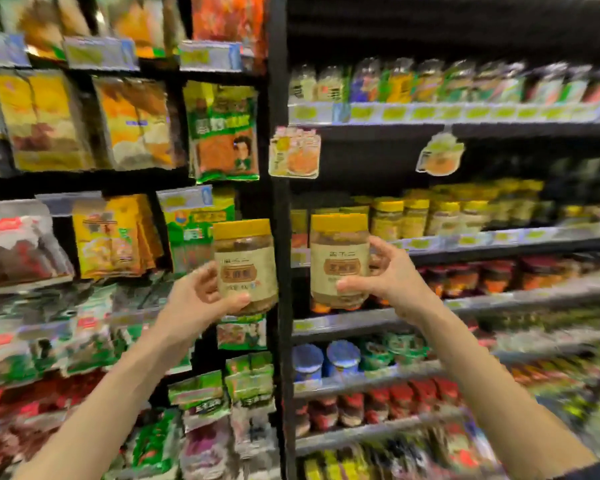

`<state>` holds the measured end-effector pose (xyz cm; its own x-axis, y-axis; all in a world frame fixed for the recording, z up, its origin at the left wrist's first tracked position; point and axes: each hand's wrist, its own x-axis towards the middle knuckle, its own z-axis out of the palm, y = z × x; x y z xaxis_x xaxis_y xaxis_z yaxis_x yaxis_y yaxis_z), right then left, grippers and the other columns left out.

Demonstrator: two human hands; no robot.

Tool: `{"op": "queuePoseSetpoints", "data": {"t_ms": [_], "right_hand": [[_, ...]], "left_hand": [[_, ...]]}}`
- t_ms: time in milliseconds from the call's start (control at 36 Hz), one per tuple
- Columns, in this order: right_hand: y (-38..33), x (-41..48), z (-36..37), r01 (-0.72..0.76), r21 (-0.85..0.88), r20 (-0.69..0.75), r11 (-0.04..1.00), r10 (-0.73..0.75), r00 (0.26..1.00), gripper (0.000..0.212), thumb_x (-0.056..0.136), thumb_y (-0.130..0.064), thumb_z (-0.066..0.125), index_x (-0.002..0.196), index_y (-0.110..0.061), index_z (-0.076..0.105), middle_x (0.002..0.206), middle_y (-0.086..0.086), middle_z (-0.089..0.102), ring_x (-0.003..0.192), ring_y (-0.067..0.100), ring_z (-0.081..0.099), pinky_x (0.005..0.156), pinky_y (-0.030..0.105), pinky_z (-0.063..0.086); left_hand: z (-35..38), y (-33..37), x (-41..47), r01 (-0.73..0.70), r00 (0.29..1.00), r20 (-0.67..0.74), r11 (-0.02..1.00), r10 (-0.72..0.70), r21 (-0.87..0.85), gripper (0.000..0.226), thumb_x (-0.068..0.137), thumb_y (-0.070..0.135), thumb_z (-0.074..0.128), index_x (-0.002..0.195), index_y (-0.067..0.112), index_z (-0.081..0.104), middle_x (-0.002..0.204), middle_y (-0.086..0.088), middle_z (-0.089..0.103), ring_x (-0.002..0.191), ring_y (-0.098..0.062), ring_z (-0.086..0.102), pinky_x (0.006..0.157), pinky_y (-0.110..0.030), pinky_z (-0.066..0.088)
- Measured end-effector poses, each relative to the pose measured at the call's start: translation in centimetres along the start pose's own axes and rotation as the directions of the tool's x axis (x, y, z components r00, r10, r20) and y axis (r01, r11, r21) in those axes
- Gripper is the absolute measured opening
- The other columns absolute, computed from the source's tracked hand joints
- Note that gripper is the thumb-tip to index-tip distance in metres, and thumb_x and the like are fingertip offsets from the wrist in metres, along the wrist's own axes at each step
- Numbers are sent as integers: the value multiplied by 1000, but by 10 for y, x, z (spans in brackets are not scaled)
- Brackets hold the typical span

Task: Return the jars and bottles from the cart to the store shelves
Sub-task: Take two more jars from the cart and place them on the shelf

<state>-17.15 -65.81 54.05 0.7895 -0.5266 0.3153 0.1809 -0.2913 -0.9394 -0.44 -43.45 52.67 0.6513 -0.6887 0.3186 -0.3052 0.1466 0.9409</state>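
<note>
Gripping left jar (246, 268), left hand (196, 299) curls fingers round its lower body. Right hand (394, 277) grips right jar (338, 258) likewise. Both jars upright, airborne, either side of post (278, 209), near shelved jars (444, 216). Labels blurred, unreadable; thumbs cover the lower edges.

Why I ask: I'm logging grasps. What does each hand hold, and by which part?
The left hand grips a yellow-lidded jar around its lower body. The right hand grips a second jar around its middle and lower body.

left hand (198, 297) raised, grips left jar (246, 258) | right hand (394, 275) raised, grips right jar (338, 251)
</note>
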Motion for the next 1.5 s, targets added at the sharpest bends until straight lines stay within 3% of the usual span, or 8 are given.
{"op": "queuePoseSetpoints", "data": {"t_ms": [167,500,639,750,972,1056,1361,1500], "right_hand": [[2,-46,-109,-14,-131,-193,991,-11,981,61,59,-5,86,112,-20,62,98,-1,74,93,15,70,78,30,56],[10,-94,-311,-76,-248,-386,966,-26,922,65,59,-10,87,117,-19,60,104,2,73,99,17,69,84,33,55],[16,-93,-373,-82,-274,-417,958,-41,908,74,51,-19,90,118,-18,59,104,3,73,99,17,69,86,37,55],[24,-84,-411,-84,-271,-430,959,-43,902,70,51,-18,88,115,-18,60,104,4,73,98,18,69,85,38,56],[48,-39,-463,-77,-236,-408,969,-27,912,70,54,-9,84,119,-14,57,105,4,71,91,14,71,71,22,56],[62,-16,-482,-84,-222,-403,971,-13,915,69,58,-3,83,120,-13,55,107,6,70,91,12,71,70,19,55],[99,85,-540,-56,-217,-351,975,-24,936,72,54,-4,83,119,-13,53,108,8,69,92,16,71,72,23,57],[112,128,-553,-50,-199,-298,979,-12,954,78,54,-7,83,123,-11,48,112,9,67,93,18,70,74,27,58]], "left_hand": [[112,-1,37,-20,984,173,999,28,-47,49,72,-5,71,115,15,58,101,8,72,91,-3,69,70,-10,52],[342,-5,92,45,916,399,976,44,-211,46,67,8,74,107,25,59,105,7,71,97,-7,68,79,-20,54],[406,-7,110,68,899,435,962,56,-264,50,66,10,75,112,21,58,105,5,72,94,-6,69,70,-14,54],[441,-7,126,84,894,445,961,44,-265,63,53,23,86,110,23,60,100,8,74,94,-7,69,68,-15,53],[489,-19,171,102,893,450,968,12,-229,55,69,4,75,119,18,56,112,2,70,104,-12,67,83,-18,54],[503,-27,192,102,890,456,972,6,-211,59,64,12,77,119,20,56,112,3,70,104,-10,67,86,-20,54],[531,-51,260,128,896,443,976,-37,-177,68,61,16,86,121,20,54,111,7,71,104,-10,66,76,-16,53],[528,-52,272,137,905,421,978,-58,-159,61,69,2,75,122,21,53,111,8,71,102,-8,67,74,-13,52]]}}
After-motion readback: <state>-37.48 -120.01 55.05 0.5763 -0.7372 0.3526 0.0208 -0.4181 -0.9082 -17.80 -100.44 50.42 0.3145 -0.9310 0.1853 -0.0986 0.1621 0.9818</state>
